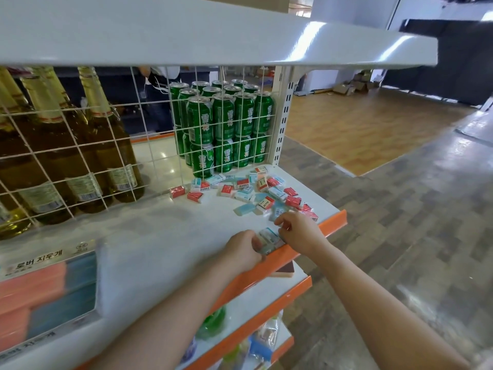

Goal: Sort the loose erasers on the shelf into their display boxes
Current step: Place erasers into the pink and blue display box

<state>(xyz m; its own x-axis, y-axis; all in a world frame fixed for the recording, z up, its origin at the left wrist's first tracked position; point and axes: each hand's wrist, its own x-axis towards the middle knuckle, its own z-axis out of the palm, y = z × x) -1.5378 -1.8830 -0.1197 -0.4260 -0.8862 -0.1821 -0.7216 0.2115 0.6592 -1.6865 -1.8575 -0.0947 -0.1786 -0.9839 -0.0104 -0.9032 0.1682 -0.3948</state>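
Head view, near to far. Lower left of frame: display box [48,295] w/ pink & blue rows inside, blurred, Korean lettering on its rim.

Centre, low: both hands at the orange front lip of the shelf [165,236]. Left hand [244,249] curled, fingertips pinching the near end of a small stack of blue-sleeved erasers [269,240]. Right hand [300,232] curled too, fingers gripping the far end of the same stack. Stack sits right at the shelf edge, touching the lip.

Just beyond the right hand, mid-right of frame: loose pile [256,192] of red- and blue-sleeved erasers, scattered, some overlapping, most lying flat.

Handling, my read: light, small rubber blocks, paper sleeves fairly slick, so stacked ones prob. slide apart; squeeze from both ends, or take singles by the long sides. Not fragile. Edge position = drop risk.

Farther, behind the wire grid [112,145]: green cans [221,124] centre, amber bottles [80,145] upper left.
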